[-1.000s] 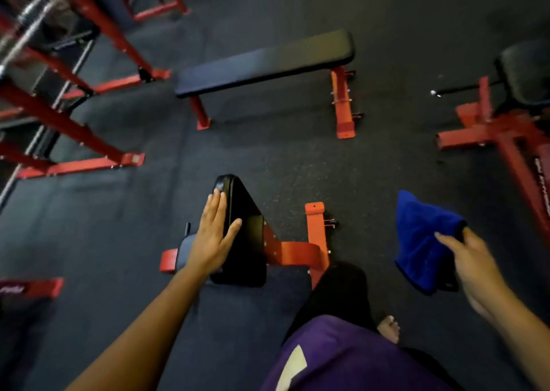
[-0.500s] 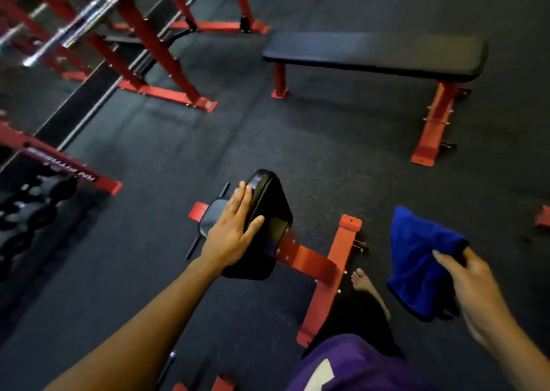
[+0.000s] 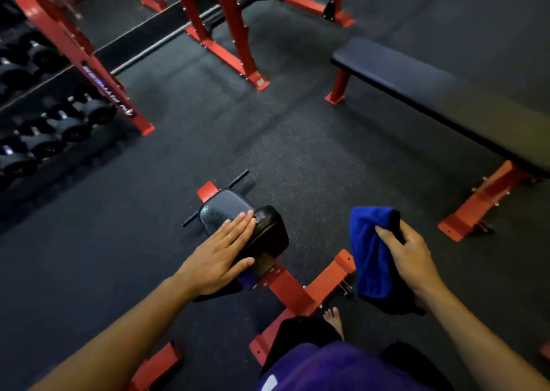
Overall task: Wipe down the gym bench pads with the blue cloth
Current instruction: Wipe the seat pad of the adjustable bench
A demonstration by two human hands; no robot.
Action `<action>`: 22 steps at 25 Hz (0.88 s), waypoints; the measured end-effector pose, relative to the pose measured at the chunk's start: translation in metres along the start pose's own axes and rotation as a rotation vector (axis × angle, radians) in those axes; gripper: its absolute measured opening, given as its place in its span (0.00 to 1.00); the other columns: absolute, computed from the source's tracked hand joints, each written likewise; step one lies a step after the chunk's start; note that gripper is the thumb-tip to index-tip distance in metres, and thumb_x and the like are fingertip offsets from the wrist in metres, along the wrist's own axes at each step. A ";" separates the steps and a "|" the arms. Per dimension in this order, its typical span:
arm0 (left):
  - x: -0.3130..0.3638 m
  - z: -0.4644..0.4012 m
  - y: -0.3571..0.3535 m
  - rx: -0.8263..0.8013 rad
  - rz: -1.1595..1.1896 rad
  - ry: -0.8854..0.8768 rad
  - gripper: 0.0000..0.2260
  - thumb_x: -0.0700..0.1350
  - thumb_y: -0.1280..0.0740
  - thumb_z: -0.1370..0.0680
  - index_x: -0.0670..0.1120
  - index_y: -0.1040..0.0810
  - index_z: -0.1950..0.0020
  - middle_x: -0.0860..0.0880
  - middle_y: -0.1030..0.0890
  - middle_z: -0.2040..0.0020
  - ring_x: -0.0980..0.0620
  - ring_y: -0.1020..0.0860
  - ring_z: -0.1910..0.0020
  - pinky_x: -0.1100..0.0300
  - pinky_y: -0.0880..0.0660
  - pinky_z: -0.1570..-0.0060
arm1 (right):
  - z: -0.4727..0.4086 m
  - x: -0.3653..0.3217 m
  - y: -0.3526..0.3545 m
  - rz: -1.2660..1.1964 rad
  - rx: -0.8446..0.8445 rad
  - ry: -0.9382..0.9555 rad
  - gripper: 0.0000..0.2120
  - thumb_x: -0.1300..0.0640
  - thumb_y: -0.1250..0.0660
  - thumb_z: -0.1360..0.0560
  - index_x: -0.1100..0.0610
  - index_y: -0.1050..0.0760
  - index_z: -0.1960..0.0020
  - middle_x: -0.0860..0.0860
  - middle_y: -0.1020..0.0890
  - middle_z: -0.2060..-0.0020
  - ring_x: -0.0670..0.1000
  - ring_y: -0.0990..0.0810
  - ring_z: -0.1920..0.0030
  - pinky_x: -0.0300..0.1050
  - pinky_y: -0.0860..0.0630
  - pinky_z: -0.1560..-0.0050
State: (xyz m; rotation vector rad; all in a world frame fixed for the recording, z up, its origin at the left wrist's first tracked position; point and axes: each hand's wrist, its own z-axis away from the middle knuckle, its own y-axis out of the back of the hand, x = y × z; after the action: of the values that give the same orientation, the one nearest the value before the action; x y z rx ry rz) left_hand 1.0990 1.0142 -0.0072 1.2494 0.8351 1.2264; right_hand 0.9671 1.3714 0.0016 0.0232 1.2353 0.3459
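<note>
Beside the small pad (image 3: pixel 238 212), the left hand (image 3: pixel 221 259) is resting flat and released on its surface, while the right hand (image 3: pixel 407 256) is grasping the blue cloth (image 3: pixel 369 251), hanging clear. Wiping is judged pending; the long bench (image 3: pixel 431 93) is waiting untouched.

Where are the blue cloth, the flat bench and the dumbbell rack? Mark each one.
blue cloth (image 3: pixel 370 251): head view, middle of the hanging fold.
flat bench (image 3: pixel 422 84): head view, top of the black pad.
dumbbell rack (image 3: pixel 86 63): head view, red upright post.
</note>
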 end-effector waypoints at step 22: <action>0.028 -0.070 0.000 0.058 0.119 0.577 0.27 0.54 0.54 0.13 0.41 0.42 0.18 0.47 0.41 0.18 0.51 0.44 0.18 0.43 0.48 0.20 | -0.173 0.071 -0.206 0.298 -0.811 -0.126 0.21 0.53 0.45 0.16 0.58 0.36 0.25 0.60 0.31 0.31 0.58 0.32 0.29 0.43 0.39 0.32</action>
State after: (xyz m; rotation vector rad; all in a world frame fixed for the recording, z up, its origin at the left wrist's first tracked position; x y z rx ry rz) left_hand 1.0380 1.0576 -0.0159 1.0073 1.2283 1.7069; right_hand 0.8776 1.1661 -0.1639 -0.4641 0.8948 1.0685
